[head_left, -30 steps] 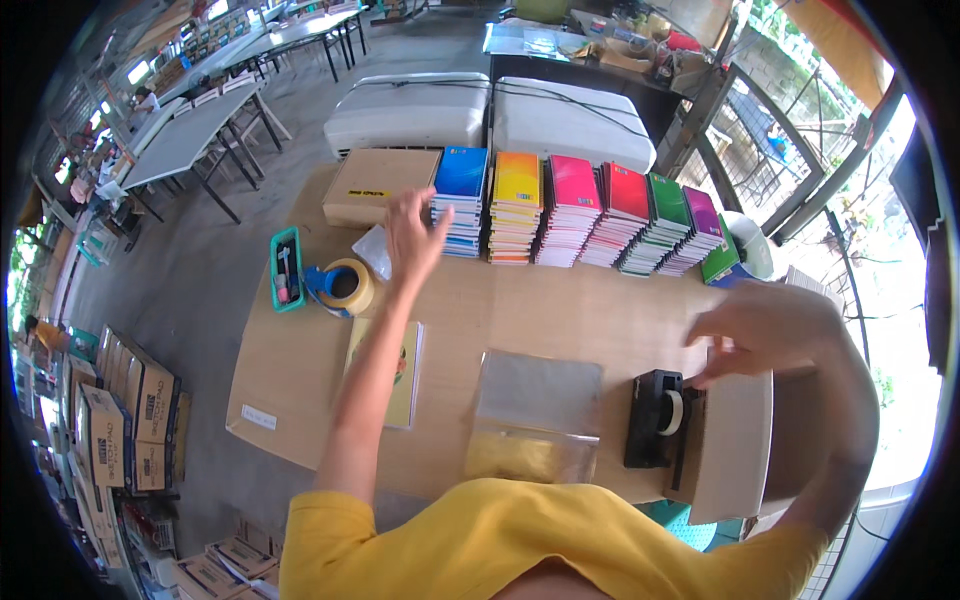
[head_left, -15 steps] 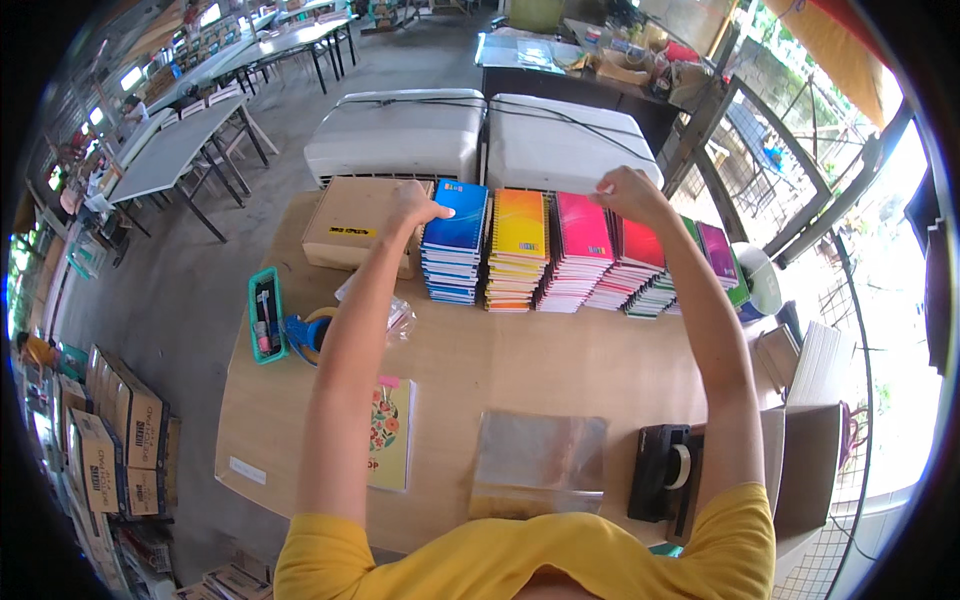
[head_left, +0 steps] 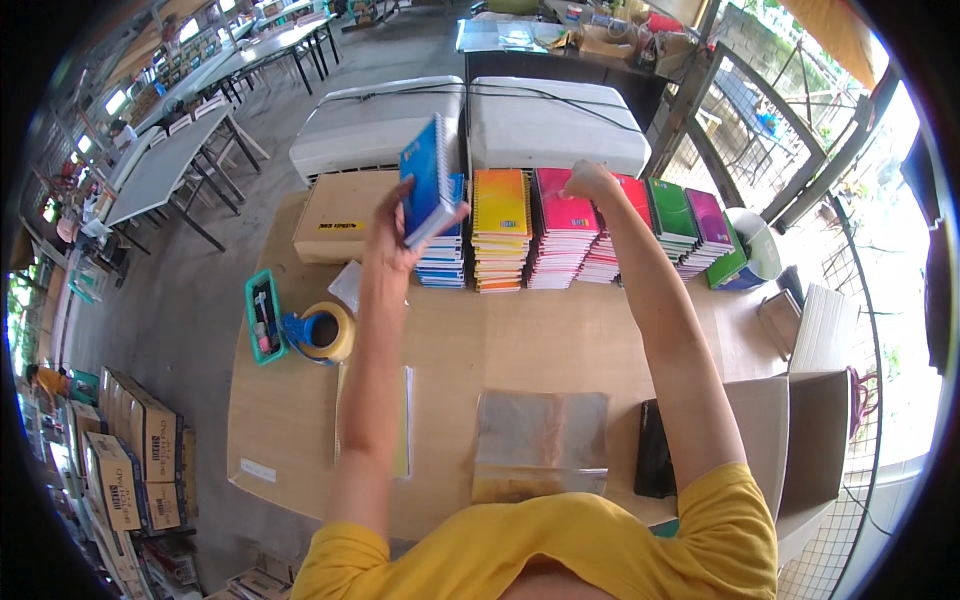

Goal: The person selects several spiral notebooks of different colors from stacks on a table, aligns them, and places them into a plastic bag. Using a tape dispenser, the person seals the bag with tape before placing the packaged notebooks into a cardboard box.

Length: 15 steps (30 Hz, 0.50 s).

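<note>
My left hand [head_left: 392,238] is closed around a blue spiral notebook [head_left: 428,180], held tilted above the blue notebook stack [head_left: 440,265]. Whether it is a single notebook or more cannot be told. My right hand [head_left: 592,182], fingers curled, rests at the right side of the pink notebook stack [head_left: 553,215]; what it pinches, if anything, is hidden. Between the hands stands a yellow stack [head_left: 500,205]. Right of the pink one are red [head_left: 632,192], green [head_left: 672,212] and purple [head_left: 709,222] stacks, the red partly covered by my right hand and arm.
A tan cardboard box [head_left: 345,222] sits at far left, near a teal basket [head_left: 262,330] and tape rolls [head_left: 340,335]. Closer lie a notebook [head_left: 404,440] under my left forearm, clear plastic sleeves [head_left: 540,435] and a black tape dispenser [head_left: 655,455]. An open carton [head_left: 820,440] stands right.
My left hand has lifted a blue notebook off its stack and tilted it up. My right hand has shifted slightly left onto the pink stack. The view has also moved a little.
</note>
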Each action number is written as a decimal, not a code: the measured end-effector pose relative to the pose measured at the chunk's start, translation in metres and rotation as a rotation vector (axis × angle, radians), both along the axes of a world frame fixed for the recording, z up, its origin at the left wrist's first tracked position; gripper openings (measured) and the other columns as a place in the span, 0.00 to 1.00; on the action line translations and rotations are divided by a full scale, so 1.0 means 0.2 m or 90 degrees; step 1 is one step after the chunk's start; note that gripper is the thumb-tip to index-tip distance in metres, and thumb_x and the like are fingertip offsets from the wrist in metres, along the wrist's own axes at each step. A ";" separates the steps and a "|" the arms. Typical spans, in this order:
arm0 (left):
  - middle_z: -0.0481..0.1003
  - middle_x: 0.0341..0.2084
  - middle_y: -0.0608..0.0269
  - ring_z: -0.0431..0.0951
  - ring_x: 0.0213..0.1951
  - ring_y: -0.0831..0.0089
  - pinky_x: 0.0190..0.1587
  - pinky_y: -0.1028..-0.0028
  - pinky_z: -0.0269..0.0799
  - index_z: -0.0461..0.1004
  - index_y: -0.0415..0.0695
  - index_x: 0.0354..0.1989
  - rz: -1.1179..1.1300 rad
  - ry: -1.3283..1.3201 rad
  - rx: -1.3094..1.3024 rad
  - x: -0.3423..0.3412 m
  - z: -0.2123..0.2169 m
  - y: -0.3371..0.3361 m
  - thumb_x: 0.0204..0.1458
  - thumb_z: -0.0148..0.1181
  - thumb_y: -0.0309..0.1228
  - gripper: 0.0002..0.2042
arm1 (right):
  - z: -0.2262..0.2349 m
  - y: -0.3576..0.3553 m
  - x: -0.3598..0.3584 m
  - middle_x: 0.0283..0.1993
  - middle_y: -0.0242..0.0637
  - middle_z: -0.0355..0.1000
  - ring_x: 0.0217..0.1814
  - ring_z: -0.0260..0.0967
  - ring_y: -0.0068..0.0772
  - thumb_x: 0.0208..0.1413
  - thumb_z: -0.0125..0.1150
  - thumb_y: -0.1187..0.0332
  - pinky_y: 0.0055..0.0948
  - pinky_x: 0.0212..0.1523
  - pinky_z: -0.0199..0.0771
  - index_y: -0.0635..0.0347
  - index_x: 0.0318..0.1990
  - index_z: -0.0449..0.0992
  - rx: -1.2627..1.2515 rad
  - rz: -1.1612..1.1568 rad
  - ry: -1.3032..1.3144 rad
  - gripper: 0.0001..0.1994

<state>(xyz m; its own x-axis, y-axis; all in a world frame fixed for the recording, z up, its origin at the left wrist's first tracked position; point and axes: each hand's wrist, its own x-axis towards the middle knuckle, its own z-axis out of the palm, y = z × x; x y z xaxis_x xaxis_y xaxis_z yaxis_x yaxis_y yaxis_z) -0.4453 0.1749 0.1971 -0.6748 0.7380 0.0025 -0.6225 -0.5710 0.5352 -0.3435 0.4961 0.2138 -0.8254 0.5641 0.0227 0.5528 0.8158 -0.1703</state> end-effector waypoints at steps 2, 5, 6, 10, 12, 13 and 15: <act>0.70 0.55 0.46 0.73 0.56 0.51 0.60 0.48 0.69 0.59 0.38 0.64 0.018 0.007 -0.046 0.14 -0.08 -0.04 0.57 0.61 0.35 0.29 | 0.00 -0.11 -0.01 0.40 0.50 0.80 0.43 0.79 0.47 0.40 0.77 0.59 0.37 0.43 0.79 0.64 0.38 0.82 -0.017 -0.040 0.060 0.20; 0.70 0.56 0.52 0.73 0.56 0.56 0.57 0.52 0.74 0.58 0.43 0.65 0.052 0.078 -0.103 0.37 -0.08 0.08 0.57 0.62 0.31 0.28 | 0.07 0.04 0.05 0.49 0.49 0.78 0.47 0.79 0.47 0.37 0.78 0.59 0.43 0.47 0.79 0.66 0.46 0.79 -0.202 -0.120 0.077 0.28; 0.70 0.56 0.52 0.73 0.56 0.56 0.55 0.53 0.75 0.59 0.44 0.64 0.033 0.081 -0.097 0.40 -0.09 0.10 0.57 0.62 0.31 0.27 | 0.09 0.07 0.08 0.44 0.50 0.78 0.41 0.80 0.44 0.42 0.77 0.63 0.42 0.42 0.82 0.71 0.46 0.77 -0.290 -0.108 0.150 0.26; 0.69 0.56 0.54 0.74 0.56 0.57 0.53 0.53 0.78 0.59 0.46 0.63 -0.003 0.038 -0.102 0.45 -0.11 0.07 0.57 0.62 0.31 0.26 | 0.24 -0.11 0.24 0.43 0.48 0.77 0.40 0.79 0.38 0.52 0.69 0.74 0.39 0.43 0.83 0.73 0.49 0.74 -0.935 0.001 0.402 0.18; 0.69 0.56 0.54 0.74 0.56 0.56 0.53 0.50 0.77 0.59 0.47 0.63 -0.040 0.011 -0.085 0.47 -0.11 0.11 0.57 0.62 0.32 0.27 | 0.29 -0.17 0.31 0.44 0.48 0.77 0.41 0.79 0.38 0.52 0.70 0.74 0.39 0.44 0.83 0.73 0.51 0.72 -1.028 0.070 0.370 0.20; 0.69 0.56 0.54 0.74 0.55 0.56 0.54 0.49 0.76 0.58 0.48 0.64 -0.063 -0.010 -0.072 0.47 -0.13 0.13 0.57 0.62 0.31 0.27 | 0.31 -0.20 0.33 0.44 0.48 0.77 0.41 0.79 0.38 0.52 0.70 0.74 0.38 0.45 0.83 0.73 0.52 0.72 -1.077 0.110 0.350 0.21; 0.70 0.56 0.54 0.73 0.56 0.56 0.54 0.48 0.76 0.58 0.50 0.64 -0.099 -0.027 -0.057 0.47 -0.15 0.17 0.56 0.63 0.31 0.28 | 0.32 -0.23 0.36 0.45 0.46 0.76 0.43 0.78 0.36 0.51 0.70 0.74 0.37 0.47 0.82 0.71 0.55 0.69 -1.123 0.167 0.344 0.24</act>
<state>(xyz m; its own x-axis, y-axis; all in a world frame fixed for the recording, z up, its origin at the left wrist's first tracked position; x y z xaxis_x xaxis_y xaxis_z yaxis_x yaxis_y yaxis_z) -0.3509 0.2080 0.1668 -0.5509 0.8292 -0.0948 -0.7228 -0.4172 0.5509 -0.2705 0.4506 0.2768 -0.9879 0.1019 -0.1168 0.0620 -0.4309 -0.9003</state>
